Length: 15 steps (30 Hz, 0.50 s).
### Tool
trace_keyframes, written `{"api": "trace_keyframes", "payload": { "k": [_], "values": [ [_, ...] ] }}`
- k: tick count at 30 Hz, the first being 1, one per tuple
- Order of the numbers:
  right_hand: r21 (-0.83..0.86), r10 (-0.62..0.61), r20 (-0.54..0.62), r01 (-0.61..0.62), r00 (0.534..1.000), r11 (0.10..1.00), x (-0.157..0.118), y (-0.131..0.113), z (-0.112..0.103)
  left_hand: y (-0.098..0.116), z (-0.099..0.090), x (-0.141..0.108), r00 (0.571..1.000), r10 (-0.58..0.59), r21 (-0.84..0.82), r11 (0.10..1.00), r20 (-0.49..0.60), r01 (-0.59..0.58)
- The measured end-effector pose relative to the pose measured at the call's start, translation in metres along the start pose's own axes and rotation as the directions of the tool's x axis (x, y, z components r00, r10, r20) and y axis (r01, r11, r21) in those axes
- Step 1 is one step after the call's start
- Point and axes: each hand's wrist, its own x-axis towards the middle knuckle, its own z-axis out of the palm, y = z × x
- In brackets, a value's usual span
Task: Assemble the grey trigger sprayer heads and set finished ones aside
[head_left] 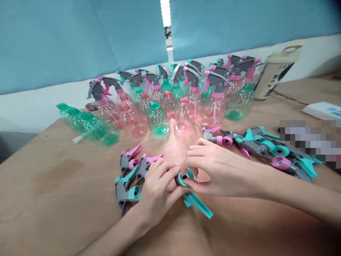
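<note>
Both hands meet over a grey spray trigger head (198,205) with a teal lever and teal collar. My left hand (157,188) wraps its fingers around the grey body, much of which is hidden. With thumb and fingers, my right hand (210,167) pinches the teal collar from the other side. The collar's open end faces up between the fingertips; whether anything small sits there is hidden. Beside my left hand lie several loose trigger heads: a teal-collared one (125,193) and pink-collared ones, such as the nearest pink one (129,161).
Clear pink and green bottles stand at the back, some open, such as a green bottle (158,122), others with trigger heads on. Several green bottles (98,129) lie at left, near a white tube (80,138). More trigger heads (255,145) pile up at right, before a large cup (277,71).
</note>
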Motion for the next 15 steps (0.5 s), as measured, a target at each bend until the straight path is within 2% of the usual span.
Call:
{"api": "trace_keyframes", "payload": {
  "k": [4,10,15],
  "values": [
    [0.011,0.014,0.025,-0.014,1.000,1.000,0.001,0.001,-0.003,-0.001,-0.001,0.001,1.000,-0.012,0.004,1.000,-0.004,0.012],
    [-0.009,0.059,0.130,-0.058,0.990,0.998,0.001,0.003,-0.014,0.001,-0.003,0.004,0.999,0.016,0.043,0.999,-0.037,-0.014],
    [-0.043,0.063,0.164,-0.057,0.985,0.997,0.000,-0.001,-0.015,0.000,-0.002,0.000,1.000,0.022,0.040,0.999,-0.007,-0.022]
  ]
}}
